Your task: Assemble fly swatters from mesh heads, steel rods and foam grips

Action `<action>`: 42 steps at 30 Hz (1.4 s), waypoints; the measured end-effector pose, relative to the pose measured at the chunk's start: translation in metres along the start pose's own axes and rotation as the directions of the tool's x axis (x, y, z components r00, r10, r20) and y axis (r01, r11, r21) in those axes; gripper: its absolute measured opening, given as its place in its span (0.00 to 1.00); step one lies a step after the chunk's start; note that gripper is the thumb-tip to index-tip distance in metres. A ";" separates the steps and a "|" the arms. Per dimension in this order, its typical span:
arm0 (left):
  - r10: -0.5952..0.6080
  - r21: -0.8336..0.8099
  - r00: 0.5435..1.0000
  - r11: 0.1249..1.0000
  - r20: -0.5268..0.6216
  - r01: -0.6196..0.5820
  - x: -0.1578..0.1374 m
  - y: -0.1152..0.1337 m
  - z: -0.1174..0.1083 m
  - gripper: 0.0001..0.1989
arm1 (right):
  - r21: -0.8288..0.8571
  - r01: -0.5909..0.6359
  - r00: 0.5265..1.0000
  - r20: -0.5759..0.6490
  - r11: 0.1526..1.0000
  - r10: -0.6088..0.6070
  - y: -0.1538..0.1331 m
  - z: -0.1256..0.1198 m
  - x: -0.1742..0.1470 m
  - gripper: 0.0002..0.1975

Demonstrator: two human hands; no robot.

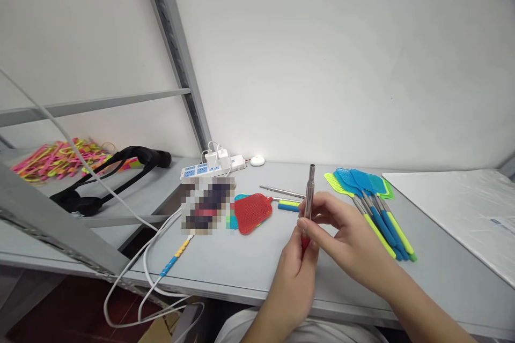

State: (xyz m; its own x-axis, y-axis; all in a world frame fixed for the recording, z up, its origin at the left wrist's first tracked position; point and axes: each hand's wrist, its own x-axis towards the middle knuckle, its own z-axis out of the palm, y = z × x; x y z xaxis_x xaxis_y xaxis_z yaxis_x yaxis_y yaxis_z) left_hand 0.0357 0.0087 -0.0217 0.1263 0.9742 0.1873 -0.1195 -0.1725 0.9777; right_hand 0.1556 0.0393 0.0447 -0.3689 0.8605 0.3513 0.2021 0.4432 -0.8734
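Note:
Held nearly upright over the front of the table is a telescopic fly swatter handle (309, 193), a silver metal tube with a red grip. My left hand (295, 273) is closed round the red grip at its lower end. Higher up, the thumb and fingers of my right hand (346, 236) pinch the metal tube. Beyond my hands lie a red swatter head (252, 214) over a blue one, a loose metal rod (281, 191), and yellow and blue grips (288, 206). To the right is a pile of assembled fly swatters (378, 214) in blue, yellow and green.
A white power strip (213, 168) with plugged-in chargers stands by the wall, a white round device (257, 161) beside it. A pixelated phone-like object (207, 206) trails white cables (148, 257). Left, the shelf holds black headgear (116, 171) and colourful strips (60, 158). White sheeting (454, 203) lies right.

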 end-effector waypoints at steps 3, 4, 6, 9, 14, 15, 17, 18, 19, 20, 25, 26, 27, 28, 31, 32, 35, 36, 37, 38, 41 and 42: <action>-0.034 0.085 0.999 0.996 -0.022 0.036 -0.001 -0.004 -0.003 0.15 | 0.146 -0.060 0.998 0.035 0.987 0.056 -0.004 -0.005 0.001 0.11; -0.047 0.117 0.999 0.992 -0.021 0.049 -0.001 -0.007 -0.003 0.15 | 0.214 -0.076 0.997 0.037 0.974 0.070 -0.006 -0.006 0.002 0.12; -0.068 0.170 0.998 0.983 0.004 0.066 -0.001 -0.010 -0.005 0.15 | 0.343 -0.100 0.995 0.014 0.934 0.101 -0.010 -0.004 0.005 0.12; -0.054 0.184 0.998 0.982 0.030 0.047 0.000 -0.008 -0.004 0.14 | 0.479 -0.119 0.986 -0.048 0.870 0.161 -0.012 0.007 0.011 0.10; 0.002 0.100 0.999 0.995 0.047 -0.007 0.001 0.000 -0.002 0.13 | 0.512 -0.089 0.977 -0.120 0.854 0.174 -0.009 0.028 0.016 0.15; -0.003 0.080 0.998 0.997 0.058 -0.002 0.001 0.001 -0.002 0.14 | 0.514 -0.074 0.979 -0.127 0.855 0.161 -0.009 0.030 0.016 0.17; -0.015 0.044 0.998 0.999 0.068 0.012 0.000 0.000 -0.003 0.14 | 0.510 -0.057 0.982 -0.128 0.858 0.142 -0.008 0.033 0.014 0.19; -0.020 0.029 0.998 0.999 0.066 0.018 0.000 0.000 -0.003 0.13 | 0.498 -0.050 0.983 -0.130 0.866 0.131 -0.008 0.034 0.013 0.20; -0.020 0.015 0.998 1.000 0.062 0.020 0.000 -0.001 -0.003 0.13 | 0.478 -0.040 0.984 -0.135 0.877 0.118 -0.008 0.035 0.012 0.21; -0.018 0.002 0.998 1.000 0.056 0.018 0.000 -0.001 -0.003 0.13 | 0.456 -0.029 0.984 -0.141 0.890 0.104 -0.007 0.036 0.011 0.21; -0.012 -0.059 0.997 0.998 0.071 0.016 0.000 -0.002 -0.003 0.13 | 0.461 -0.001 0.975 -0.196 0.887 0.103 0.004 0.039 0.010 0.22; -0.010 -0.074 0.997 0.997 0.078 0.016 0.000 -0.003 -0.004 0.13 | 0.486 -0.006 0.972 -0.204 0.874 0.120 0.007 0.039 0.010 0.21; -0.009 -0.090 0.997 0.996 0.081 0.016 0.000 -0.004 -0.005 0.13 | 0.510 -0.010 0.969 -0.208 0.860 0.134 0.009 0.038 0.010 0.21; -0.013 -0.114 0.997 0.993 0.080 0.022 0.001 -0.006 -0.006 0.14 | 0.529 -0.011 0.967 -0.209 0.849 0.143 0.011 0.038 0.010 0.21; -0.016 -0.268 0.999 0.963 0.033 0.024 0.003 -0.012 -0.011 0.14 | 0.538 -0.008 0.966 -0.215 0.843 0.146 0.014 0.036 0.010 0.22; -0.019 -0.339 1.000 0.941 -0.007 0.016 0.004 -0.013 -0.012 0.13 | 0.530 -0.006 0.965 -0.220 0.848 0.145 0.013 0.036 0.009 0.22; -0.073 -0.525 0.989 0.851 -0.126 -0.004 0.008 -0.015 -0.014 0.07 | 0.512 -0.026 0.966 -0.207 0.858 0.153 0.011 0.037 0.009 0.22; -0.100 -0.565 0.984 0.825 -0.145 0.000 0.010 -0.015 -0.014 0.08 | 0.509 -0.033 0.969 -0.195 0.860 0.153 0.010 0.038 0.009 0.22; -0.119 -0.594 0.980 0.804 -0.157 0.002 0.011 -0.015 -0.014 0.10 | 0.507 -0.037 0.972 -0.181 0.861 0.148 0.010 0.039 0.009 0.22; -0.128 -0.614 0.978 0.789 -0.164 0.001 0.012 -0.015 -0.014 0.12 | 0.504 -0.039 0.977 -0.163 0.863 0.140 0.010 0.040 0.010 0.22; -0.126 -0.628 0.974 0.778 -0.188 -0.021 0.013 -0.017 -0.014 0.13 | 0.496 -0.036 0.983 -0.140 0.867 0.121 0.011 0.042 0.010 0.21; -0.125 -0.627 0.973 0.779 -0.194 -0.025 0.013 -0.018 -0.014 0.13 | 0.494 -0.038 0.982 -0.142 0.869 0.124 0.011 0.042 0.010 0.21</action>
State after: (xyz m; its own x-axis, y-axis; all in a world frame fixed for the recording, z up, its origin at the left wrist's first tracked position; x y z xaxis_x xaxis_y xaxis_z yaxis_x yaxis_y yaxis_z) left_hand 0.0259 0.0268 -0.0379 -0.0534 0.9977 0.0414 -0.7136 -0.0671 0.6973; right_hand 0.1158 0.0419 0.0240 -0.2085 0.9356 0.2848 -0.2582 0.2282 -0.9388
